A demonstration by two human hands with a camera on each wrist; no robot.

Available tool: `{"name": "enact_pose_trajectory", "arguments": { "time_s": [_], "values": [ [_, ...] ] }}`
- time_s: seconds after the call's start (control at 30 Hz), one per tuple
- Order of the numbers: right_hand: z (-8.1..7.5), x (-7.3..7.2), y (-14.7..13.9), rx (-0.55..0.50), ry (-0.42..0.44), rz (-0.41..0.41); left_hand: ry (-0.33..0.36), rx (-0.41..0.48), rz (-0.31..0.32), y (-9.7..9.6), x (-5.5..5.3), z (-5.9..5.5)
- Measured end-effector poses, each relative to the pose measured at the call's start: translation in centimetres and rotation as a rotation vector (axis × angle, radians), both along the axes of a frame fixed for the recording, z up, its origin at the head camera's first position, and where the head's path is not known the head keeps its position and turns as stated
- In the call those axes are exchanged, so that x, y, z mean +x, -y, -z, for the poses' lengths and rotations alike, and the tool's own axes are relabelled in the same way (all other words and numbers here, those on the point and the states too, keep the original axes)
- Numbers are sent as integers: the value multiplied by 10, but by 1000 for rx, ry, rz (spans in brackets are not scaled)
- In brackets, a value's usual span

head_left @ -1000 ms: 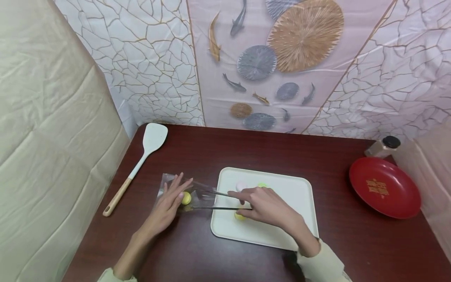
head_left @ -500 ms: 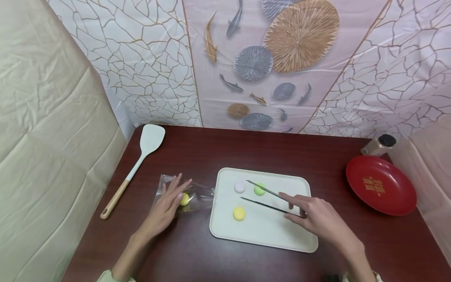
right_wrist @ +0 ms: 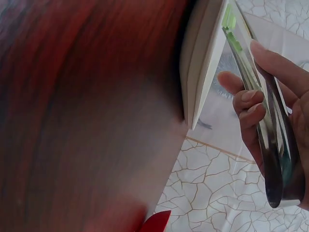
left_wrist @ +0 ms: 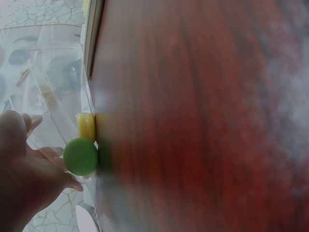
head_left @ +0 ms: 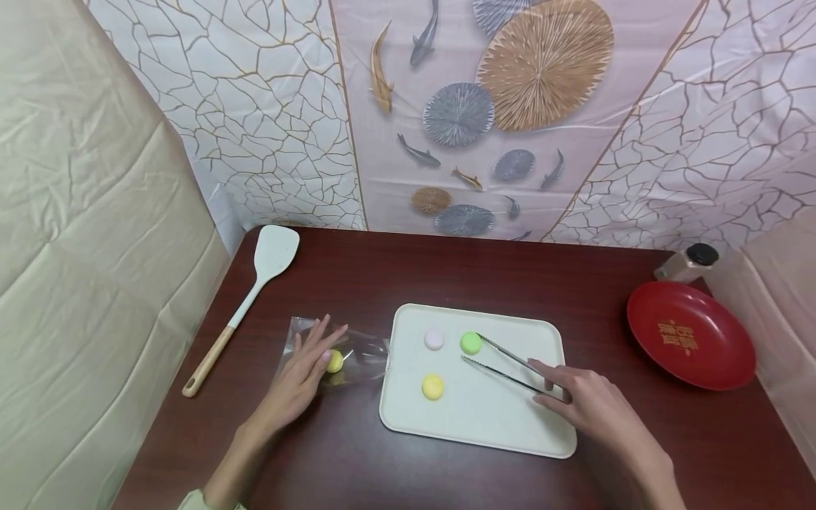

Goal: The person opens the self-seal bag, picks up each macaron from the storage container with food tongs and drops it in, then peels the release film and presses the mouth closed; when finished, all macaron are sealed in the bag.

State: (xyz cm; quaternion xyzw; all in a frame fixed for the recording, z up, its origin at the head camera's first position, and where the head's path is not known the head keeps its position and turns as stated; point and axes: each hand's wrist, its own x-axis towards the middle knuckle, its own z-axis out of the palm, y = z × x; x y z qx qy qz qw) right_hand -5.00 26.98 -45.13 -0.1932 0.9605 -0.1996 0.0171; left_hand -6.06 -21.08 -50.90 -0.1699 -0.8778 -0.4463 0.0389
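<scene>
My left hand (head_left: 302, 368) rests with straight, spread fingers on a clear plastic bag (head_left: 370, 358). Inside the bag, a yellow macaron (left_wrist: 87, 126) and a green macaron (left_wrist: 80, 157) show in the left wrist view. Metal tongs (right_wrist: 271, 140) are gripped between the thumb and fingers of my right hand (head_left: 589, 397). Their arms stand apart over the cream tray (head_left: 484, 428), one tip at the far right side of a green macaron (head_left: 470, 343), the other just in front of it. A lilac macaron (head_left: 434, 338) and a yellow macaron (head_left: 433, 387) lie left of it.
A white spatula (head_left: 275, 251) with a wooden handle lies on the dark table (head_left: 357, 460) at the left. To the right are a red plate (head_left: 714, 347) and a black-lidded jar (head_left: 685, 264). Patterned cloth hangs behind the table.
My right hand has drawn the tongs away from the bag, back over the tray, and brought their tips to the green macaron. The left hand has stayed on the bag.
</scene>
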Motion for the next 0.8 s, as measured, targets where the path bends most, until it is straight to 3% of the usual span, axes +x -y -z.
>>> {"name": "enact_pose_trajectory", "arguments": {
  "time_s": [0.2, 0.37, 0.53, 0.8],
  "values": [
    [3, 0, 1, -38, -59, -38, -5, 1, 5, 0, 0, 0],
    [3, 0, 6, -74, -53, -45, -2, 1, 10, 0, -1, -1],
    [-1, 0, 17, -149, -59, -104, -4, -4, 11, 0, -1, 0],
    [-16, -1, 49, -208, 15, -217, 12, -11, 10, -1, 0, 0]
  ]
}}
